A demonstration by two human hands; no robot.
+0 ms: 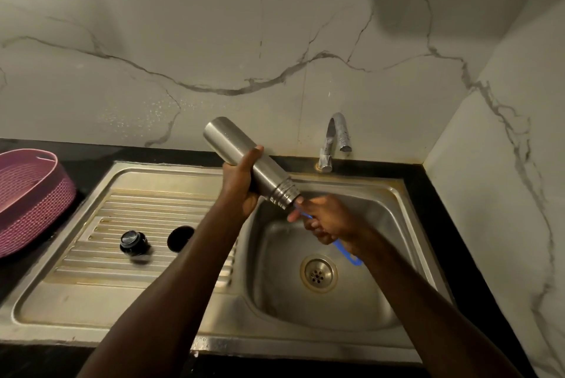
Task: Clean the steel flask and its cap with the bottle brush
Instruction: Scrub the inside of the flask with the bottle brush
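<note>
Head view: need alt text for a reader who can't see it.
A person's left hand holds a steel flask tilted mouth-down over the sink, while the right hand grips a blue-handled bottle brush at its mouth. The black cap sits on the drainboard, a pink basket at left.

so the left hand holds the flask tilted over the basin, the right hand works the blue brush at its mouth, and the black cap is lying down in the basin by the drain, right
Not quite: the black cap is not in the basin. The head view shows it on the ribbed drainboard, left of the basin. The rest holds: the left hand holds the flask tilted over the basin, and the right hand works the blue brush at its mouth.
</note>
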